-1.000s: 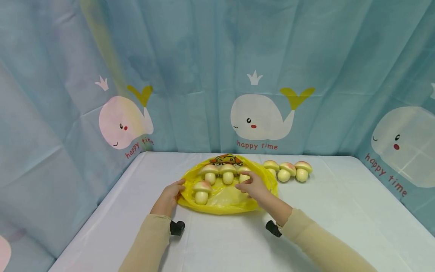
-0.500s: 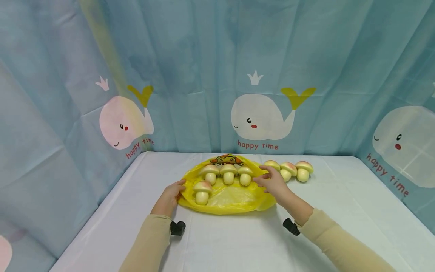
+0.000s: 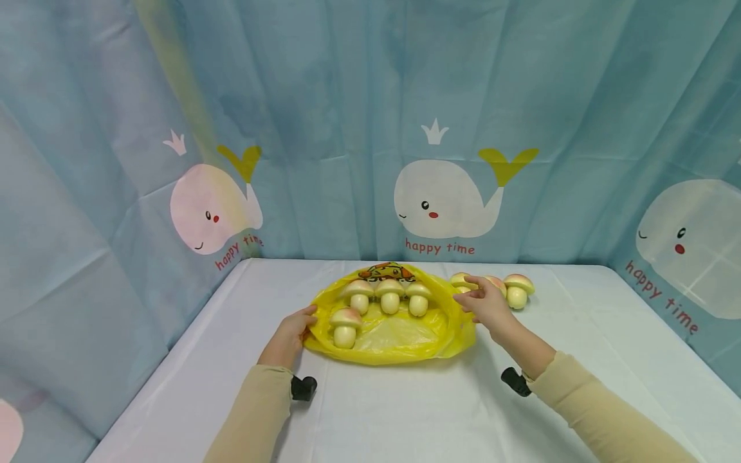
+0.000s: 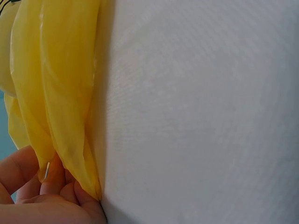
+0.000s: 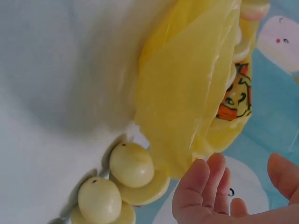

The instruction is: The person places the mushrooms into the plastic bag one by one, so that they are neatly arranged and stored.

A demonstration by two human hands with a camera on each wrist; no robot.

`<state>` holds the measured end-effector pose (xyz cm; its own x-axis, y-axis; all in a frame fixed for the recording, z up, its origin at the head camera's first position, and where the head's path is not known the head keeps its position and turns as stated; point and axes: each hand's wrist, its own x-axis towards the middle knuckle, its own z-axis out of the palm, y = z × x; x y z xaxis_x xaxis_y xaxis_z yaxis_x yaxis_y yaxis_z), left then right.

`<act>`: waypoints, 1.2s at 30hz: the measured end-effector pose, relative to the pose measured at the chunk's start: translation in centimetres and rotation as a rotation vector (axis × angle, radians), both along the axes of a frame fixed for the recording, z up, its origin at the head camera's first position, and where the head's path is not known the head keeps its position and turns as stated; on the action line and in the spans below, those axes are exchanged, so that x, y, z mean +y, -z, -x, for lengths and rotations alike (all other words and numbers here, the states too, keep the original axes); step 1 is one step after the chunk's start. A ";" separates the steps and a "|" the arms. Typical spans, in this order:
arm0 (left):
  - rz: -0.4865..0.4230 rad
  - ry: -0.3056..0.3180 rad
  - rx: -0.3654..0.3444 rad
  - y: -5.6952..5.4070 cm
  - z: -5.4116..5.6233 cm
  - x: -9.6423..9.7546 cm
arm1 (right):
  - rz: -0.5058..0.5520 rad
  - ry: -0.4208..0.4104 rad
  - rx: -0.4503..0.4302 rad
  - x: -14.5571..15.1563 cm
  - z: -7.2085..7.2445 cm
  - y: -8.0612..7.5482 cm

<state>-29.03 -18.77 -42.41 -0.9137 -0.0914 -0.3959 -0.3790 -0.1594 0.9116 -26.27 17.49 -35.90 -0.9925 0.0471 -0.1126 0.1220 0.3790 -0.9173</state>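
Observation:
A yellow plastic bag [image 3: 399,357] lies with its mouth spread, a cartoon print on its back side. Inside, three model mushrooms [image 3: 390,297] stand in a row, with another mushroom [image 3: 345,329] in front at the left. My left hand [image 3: 291,334] holds the bag's left edge; in the left wrist view its fingers [image 4: 53,175] curl round the gathered plastic. My right hand [image 3: 493,312] hovers just past the bag's right edge, thumb and fingers apart, nothing between them. Behind it are mushrooms outside the bag [image 3: 517,292], one partly hidden by the hand.
The white-covered table [image 3: 382,411] ends at a blue curtain [image 3: 347,193] printed with whales. In the right wrist view, loose mushrooms [image 5: 99,200] lie close beside the bag's right end. Black wrist cameras [image 3: 515,381] stick out below the hands.
My right hand has moved right, from over the row of mushrooms in the bag to the loose ones outside. The left hand has kept its hold on the bag.

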 end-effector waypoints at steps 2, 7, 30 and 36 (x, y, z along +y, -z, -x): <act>0.004 -0.001 -0.001 0.0 0.0 0.0 | -0.009 0.013 0.019 0.4 0.0 0.0; 0.001 -0.007 -0.008 0.0 -0.1 0.0 | -0.031 0.072 0.051 1.5 0.2 0.3; 0.013 -0.024 -0.014 -0.3 -0.3 0.3 | -0.297 0.160 0.073 6.9 2.2 1.9; 0.013 -0.012 -0.002 -0.2 -0.3 0.2 | -0.375 0.130 0.007 8.4 3.0 2.3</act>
